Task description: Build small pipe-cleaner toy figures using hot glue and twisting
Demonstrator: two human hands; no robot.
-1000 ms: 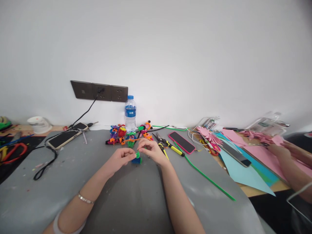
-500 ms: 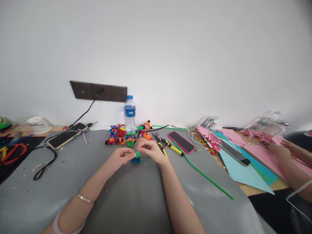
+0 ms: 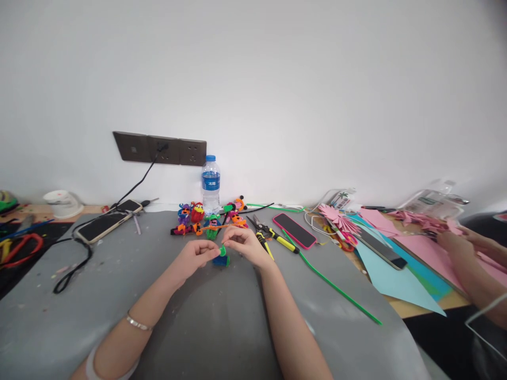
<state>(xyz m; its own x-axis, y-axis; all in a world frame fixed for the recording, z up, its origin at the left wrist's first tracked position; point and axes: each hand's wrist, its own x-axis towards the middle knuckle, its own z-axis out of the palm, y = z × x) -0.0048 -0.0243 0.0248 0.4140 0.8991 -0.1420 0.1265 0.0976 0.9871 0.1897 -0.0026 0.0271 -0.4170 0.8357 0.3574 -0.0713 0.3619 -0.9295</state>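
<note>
Well left of the grip, a flat smartphone with a black screen and pale edge (image 3: 103, 224) is laid on the grey, smooth table cover (image 3: 209, 327). Just behind the grip, small, multicoloured, fuzzy figures (image 3: 197, 212) are grouped, presumably to keep the working spot free. By the left hand (image 3: 200, 255), a small, bright-green, fuzzy piece (image 3: 223, 250) is clamped between thumb and fingertips, apparently for fine control. By the right hand (image 3: 243, 245), thumb and forefinger are brought close at its upper edge; whether anything is pinched there cannot be told. Right of the grip, a yellow-and-black-handled plier-like tool (image 3: 287, 244) and a long, green, fuzzy stem (image 3: 340, 290) are placed, likely for easy reach.

The green piece is partly covered by fingers. Whether the short, blue, green-ended cylinder (image 3: 221, 260) beneath is joined to it cannot be established. Far right, another person's forearm (image 3: 477, 277) is cut off.
</note>
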